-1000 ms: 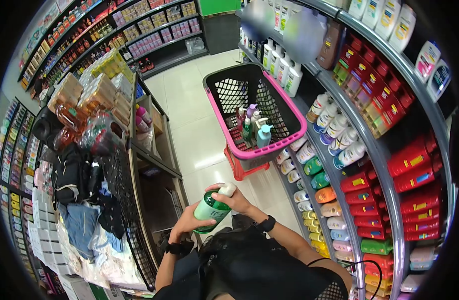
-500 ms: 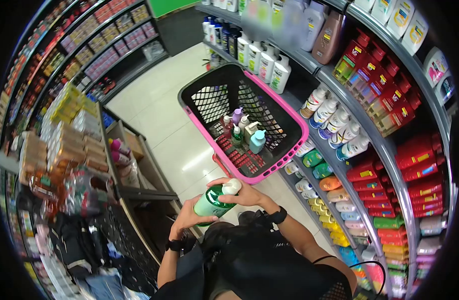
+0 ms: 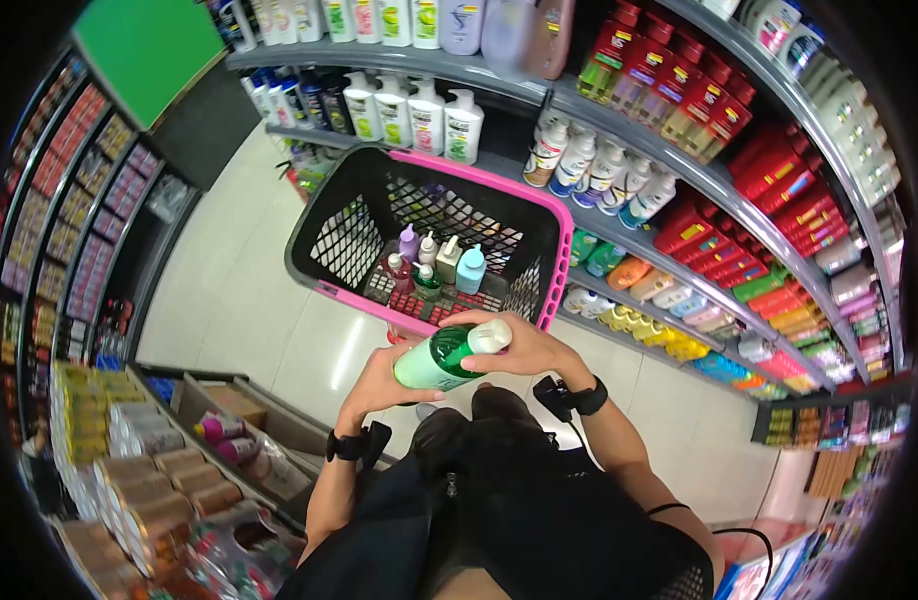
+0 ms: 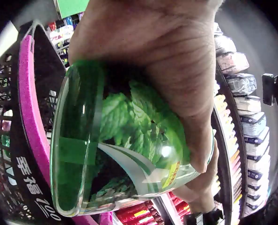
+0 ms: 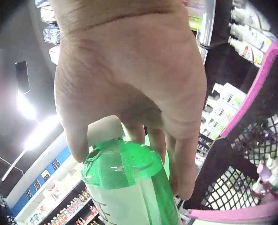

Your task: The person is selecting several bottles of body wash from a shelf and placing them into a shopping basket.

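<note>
Both hands hold a green see-through bottle (image 3: 441,360) with a pale label and a white top, tilted on its side in front of the body. My left hand (image 3: 377,385) grips it round the base end; in the left wrist view its thumb lies along the leaf-printed label. Near the white top, my right hand (image 3: 529,350) curls its fingers round the shoulder, as the right wrist view shows. Just beyond the hands stands a black shopping basket with a pink rim (image 3: 561,235). Inside it are several pump bottles, among them a light blue one (image 3: 470,272) and a purple one (image 3: 409,243).
Shelves of white pump bottles (image 3: 462,125) and red bottles (image 3: 684,240) run behind the basket and along the right. At lower left stands a low display unit (image 3: 219,400) with stacked packs of cans (image 3: 149,510). Pale floor tiles (image 3: 239,300) show between.
The head view has swung to the right, so the shelves and basket now lie further left in it. Both hands keep hold of the bottle, which now appears closer to the basket's near rim.
</note>
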